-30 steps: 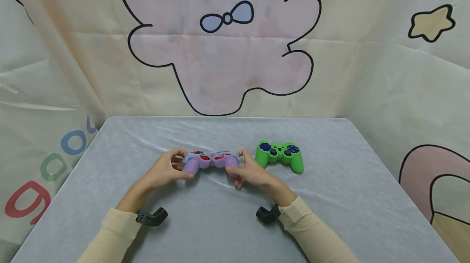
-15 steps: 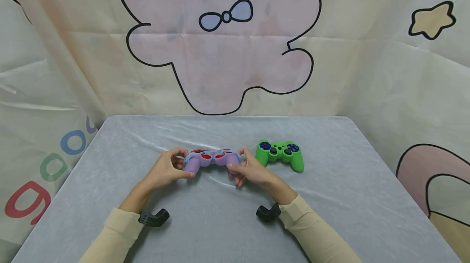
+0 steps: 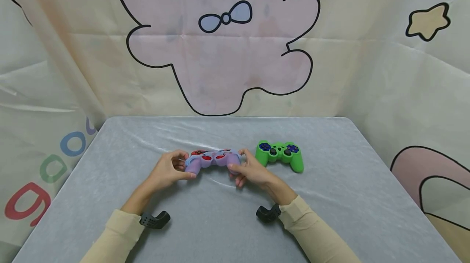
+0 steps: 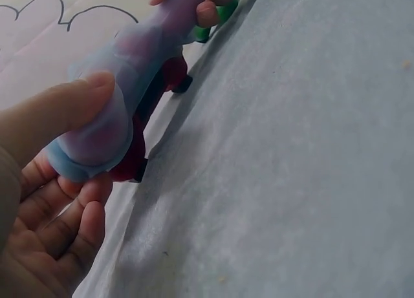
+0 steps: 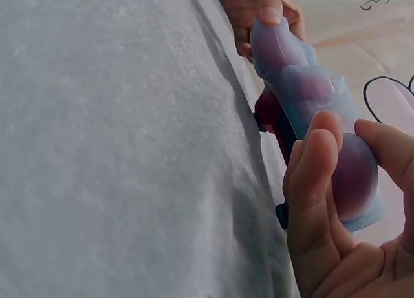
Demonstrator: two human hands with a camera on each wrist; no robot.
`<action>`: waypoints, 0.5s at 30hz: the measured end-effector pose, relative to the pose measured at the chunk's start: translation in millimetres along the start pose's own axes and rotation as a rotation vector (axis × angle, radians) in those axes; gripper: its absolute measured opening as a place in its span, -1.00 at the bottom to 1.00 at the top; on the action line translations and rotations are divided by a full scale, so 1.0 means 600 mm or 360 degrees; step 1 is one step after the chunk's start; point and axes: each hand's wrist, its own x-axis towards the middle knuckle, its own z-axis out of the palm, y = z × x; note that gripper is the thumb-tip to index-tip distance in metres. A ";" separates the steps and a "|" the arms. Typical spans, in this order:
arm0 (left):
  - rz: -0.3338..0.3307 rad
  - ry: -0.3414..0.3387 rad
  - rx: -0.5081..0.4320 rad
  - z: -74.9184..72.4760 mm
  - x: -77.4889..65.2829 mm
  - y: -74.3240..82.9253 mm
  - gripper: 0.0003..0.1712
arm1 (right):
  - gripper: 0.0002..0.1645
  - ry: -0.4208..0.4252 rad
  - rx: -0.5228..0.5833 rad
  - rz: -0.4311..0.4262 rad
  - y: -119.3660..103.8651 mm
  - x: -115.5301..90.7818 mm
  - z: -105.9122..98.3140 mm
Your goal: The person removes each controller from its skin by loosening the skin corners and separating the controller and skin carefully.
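Between my hands is a red game controller (image 4: 139, 139) in a translucent lilac and light-blue silicone cover (image 3: 214, 160). Red patches show through the cover's openings in the head view. My left hand (image 3: 166, 169) holds the left grip, thumb pressed on the cover and fingers curled beneath, as the left wrist view shows. At the other end, my right hand (image 3: 253, 170) pinches the right grip between thumb and fingers. In the right wrist view, the red body and dark sticks (image 5: 282, 215) face the table side. Just right of my right hand lies a green controller (image 3: 280, 155).
A table covered with grey plush cloth (image 3: 216, 222) spans the view. Behind it hangs a cream curtain (image 3: 330, 75) with cartoon prints, with further curtain on both sides. Black wrist cameras (image 3: 155, 219) sit at both cuffs, low over the cloth.
Both hands keep their hold on the covered controller. The left hand and the controller's left end have shifted very slightly right; the green controller stays in place.
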 end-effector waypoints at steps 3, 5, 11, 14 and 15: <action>0.0009 -0.0016 -0.0005 0.002 0.000 0.006 -0.44 | -0.42 0.0016 0.0025 0.0019 -0.001 0.001 -0.005; 0.0014 -0.0022 0.0001 0.003 0.000 0.008 -0.45 | -0.41 0.0019 0.0034 0.0022 -0.004 0.000 -0.006; 0.0009 -0.0018 0.0034 0.003 -0.003 0.012 -0.47 | -0.43 0.0024 0.0043 0.0026 -0.006 -0.001 -0.005; 0.0006 -0.0016 0.0063 0.003 -0.005 0.014 -0.48 | -0.46 0.0022 0.0056 0.0031 -0.005 -0.001 -0.005; 0.0008 -0.0014 0.0074 0.004 -0.005 0.014 -0.48 | -0.46 0.0022 0.0058 0.0031 -0.005 -0.001 -0.005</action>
